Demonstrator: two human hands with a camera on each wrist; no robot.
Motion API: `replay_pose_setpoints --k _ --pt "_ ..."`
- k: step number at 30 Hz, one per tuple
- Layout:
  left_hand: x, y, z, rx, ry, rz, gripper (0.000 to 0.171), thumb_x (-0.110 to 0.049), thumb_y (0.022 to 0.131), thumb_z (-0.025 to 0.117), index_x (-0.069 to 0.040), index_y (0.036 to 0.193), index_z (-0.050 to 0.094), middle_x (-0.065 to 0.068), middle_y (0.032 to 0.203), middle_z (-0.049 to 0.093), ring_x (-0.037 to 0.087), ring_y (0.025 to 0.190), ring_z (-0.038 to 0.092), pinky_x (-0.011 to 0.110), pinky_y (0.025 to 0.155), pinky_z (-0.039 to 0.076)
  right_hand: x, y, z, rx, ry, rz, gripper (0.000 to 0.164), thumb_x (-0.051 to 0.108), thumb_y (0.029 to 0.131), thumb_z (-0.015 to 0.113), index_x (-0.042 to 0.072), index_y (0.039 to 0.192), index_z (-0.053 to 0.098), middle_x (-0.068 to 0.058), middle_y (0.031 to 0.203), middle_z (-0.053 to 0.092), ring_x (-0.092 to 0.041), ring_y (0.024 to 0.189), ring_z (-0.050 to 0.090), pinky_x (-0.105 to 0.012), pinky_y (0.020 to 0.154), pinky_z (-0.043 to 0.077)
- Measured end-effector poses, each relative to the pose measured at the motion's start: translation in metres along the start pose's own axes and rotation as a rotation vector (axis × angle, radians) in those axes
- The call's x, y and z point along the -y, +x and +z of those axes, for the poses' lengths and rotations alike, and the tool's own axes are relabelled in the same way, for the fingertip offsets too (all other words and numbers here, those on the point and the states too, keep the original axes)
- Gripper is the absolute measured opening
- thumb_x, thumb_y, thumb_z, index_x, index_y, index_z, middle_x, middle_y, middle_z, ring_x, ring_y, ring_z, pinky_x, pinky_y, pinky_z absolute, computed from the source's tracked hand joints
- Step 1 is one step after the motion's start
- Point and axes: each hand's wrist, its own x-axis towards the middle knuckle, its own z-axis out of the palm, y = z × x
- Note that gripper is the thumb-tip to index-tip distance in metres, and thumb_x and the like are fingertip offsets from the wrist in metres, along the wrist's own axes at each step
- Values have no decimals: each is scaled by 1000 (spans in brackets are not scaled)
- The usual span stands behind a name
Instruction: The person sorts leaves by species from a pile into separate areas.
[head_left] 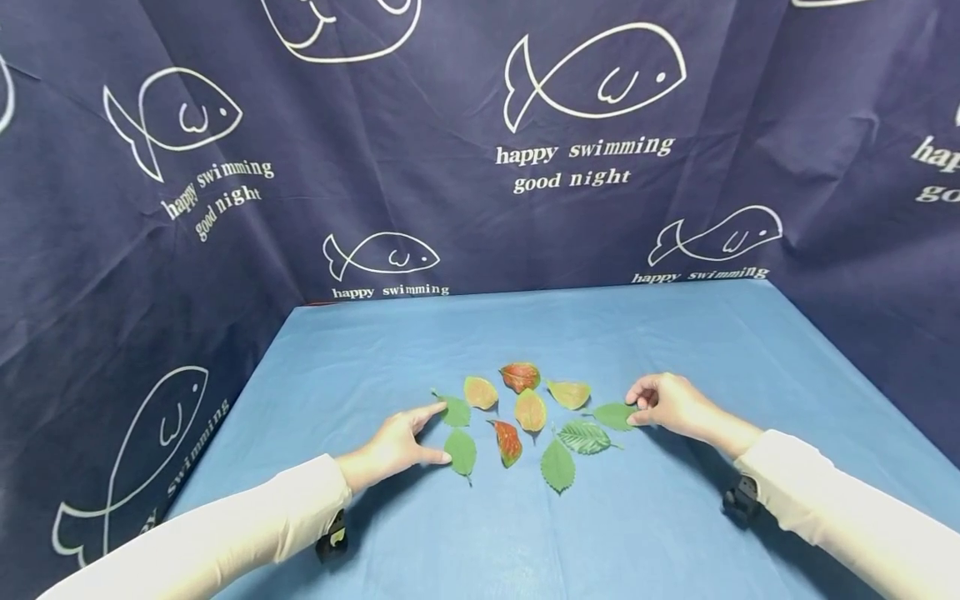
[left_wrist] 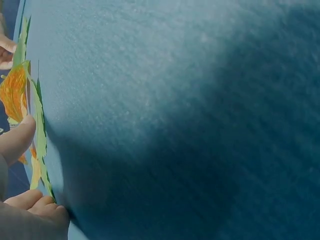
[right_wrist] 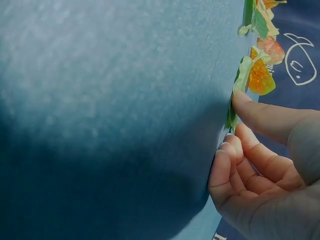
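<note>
Several loose leaves lie in a cluster on the blue-covered table. My left hand (head_left: 392, 450) is on the cluster's left side, its thumb spread from the fingers. The fingertips touch an upper green leaf (head_left: 457, 412), and the thumb touches the edge of a lower green leaf (head_left: 461, 451). At the right end, my right hand (head_left: 673, 406) pinches the tip of another green leaf (head_left: 612, 416) between thumb and index finger. The right wrist view shows that thumb (right_wrist: 260, 115) on the leaf, with the other fingers curled below.
Between the hands lie yellow leaves (head_left: 530, 410), red-orange leaves (head_left: 507, 442), a veined green leaf (head_left: 585, 437) and a toothed green leaf (head_left: 557, 466). Blue cloth (head_left: 487, 533) covers the table. Dark blue curtains (head_left: 465, 192) with white fish prints stand behind and at both sides.
</note>
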Motion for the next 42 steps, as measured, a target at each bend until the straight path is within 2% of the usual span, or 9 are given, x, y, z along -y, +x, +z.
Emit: replay_pose_setpoints --k 9,14,19,24,28,36,42 --pt "-3 -2 -3 6 14 46 81 -15 73 86 -10 144 47 16 149 44 37 135 43 46 113 41 0 1 -1 13 40 60 20 12 75 82 3 85 68 -1 71 59 -12 64 53 -24 57 49" --pt "-2 -2 -2 9 17 35 81 -18 73 86 -11 144 48 17 148 44 38 134 44 46 112 42 -1 1 -1 19 79 90 16 11 75 81 3 82 69 -1 71 64 -14 62 55 -27 56 48" --pt "-2 -1 1 -20 76 3 80 -27 73 86 -16 144 49 12 147 47 37 133 47 47 109 45 -3 3 -2 33 112 101 17 10 76 80 2 88 70 -2 72 65 -15 63 56 -27 55 48" --pt "-5 -1 6 -65 166 39 79 -29 72 86 -12 141 52 13 143 52 36 133 46 50 108 44 -2 2 -2 48 121 101 24 9 78 79 -1 97 69 -3 72 63 -15 65 54 -25 55 47" --pt "-6 -2 9 -90 206 67 79 -26 71 87 -10 140 53 13 142 53 36 134 45 52 109 43 -2 3 -2 56 128 127 20 9 78 79 0 92 69 -2 72 62 -15 66 53 -26 56 47" --pt "-5 -4 10 -98 198 73 78 -23 71 87 -10 140 53 14 142 53 36 133 46 53 109 43 -2 2 -2 67 137 136 14 9 79 77 1 87 69 -3 72 65 -15 64 56 -28 57 50" --pt "0 -3 13 -147 178 65 75 -22 71 87 -11 138 56 18 140 54 37 126 53 47 103 50 -3 3 0 57 136 128 16 11 79 79 2 89 71 -2 74 65 -14 67 56 -27 58 50"
